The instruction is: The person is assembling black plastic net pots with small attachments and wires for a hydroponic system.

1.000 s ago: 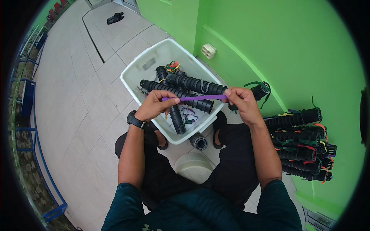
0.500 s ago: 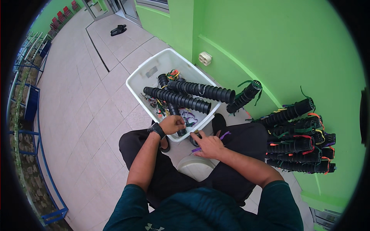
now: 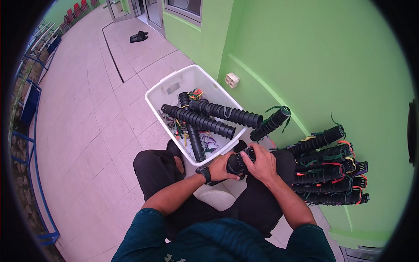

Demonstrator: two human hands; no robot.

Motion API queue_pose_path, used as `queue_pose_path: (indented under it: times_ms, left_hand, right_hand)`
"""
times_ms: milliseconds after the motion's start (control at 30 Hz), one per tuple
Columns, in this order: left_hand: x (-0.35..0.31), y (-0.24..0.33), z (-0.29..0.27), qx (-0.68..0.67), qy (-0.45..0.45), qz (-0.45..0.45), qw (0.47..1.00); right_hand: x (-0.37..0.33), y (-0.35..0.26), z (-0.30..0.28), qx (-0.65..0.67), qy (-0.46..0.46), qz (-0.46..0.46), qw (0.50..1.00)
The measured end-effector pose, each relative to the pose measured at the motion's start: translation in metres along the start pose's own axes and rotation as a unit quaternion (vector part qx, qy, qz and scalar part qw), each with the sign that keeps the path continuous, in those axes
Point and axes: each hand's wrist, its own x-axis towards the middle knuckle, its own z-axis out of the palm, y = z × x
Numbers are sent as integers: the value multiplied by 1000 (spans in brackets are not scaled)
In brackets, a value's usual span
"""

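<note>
Between my knees I hold a black ribbed plastic tube (image 3: 237, 164), its slotted end facing up toward me. My left hand (image 3: 219, 168) is wrapped round its left side. On its right side my right hand (image 3: 262, 165) grips the rim, thumb across the top. The tube's lower part is hidden by my hands and legs. Just ahead stands a white plastic tub (image 3: 152, 97) with several similar tubes (image 3: 198, 122) crossed inside it. Under them lie tangled coloured strips (image 3: 176, 126), and more strips (image 3: 208, 142) lie at the near end.
At right, several black tubes (image 3: 323, 177) tied with coloured strips are piled by the green wall (image 3: 314, 56). Another tube (image 3: 270, 123) leans beside the tub. A white round object (image 3: 218, 198) sits between my legs. Black sandals (image 3: 139, 37) lie farther off on the tiles; blue railings (image 3: 32, 148) run at left.
My left hand has left the tub's near edge and moved right to the tube. My right hand has risen and now grips the tube too. The purple strip near it no longer shows.
</note>
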Motion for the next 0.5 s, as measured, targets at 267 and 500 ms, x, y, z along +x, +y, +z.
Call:
queue_pose_path:
  times_ms: [267,500]
  left_hand:
    - [12,-1,0,-196,-30,30,980]
    - [-3,-47,17,66,-4,32,997]
  right_hand:
    - [5,9,-38,32,2,-127,991]
    - [5,6,-97,79,64,-95,990]
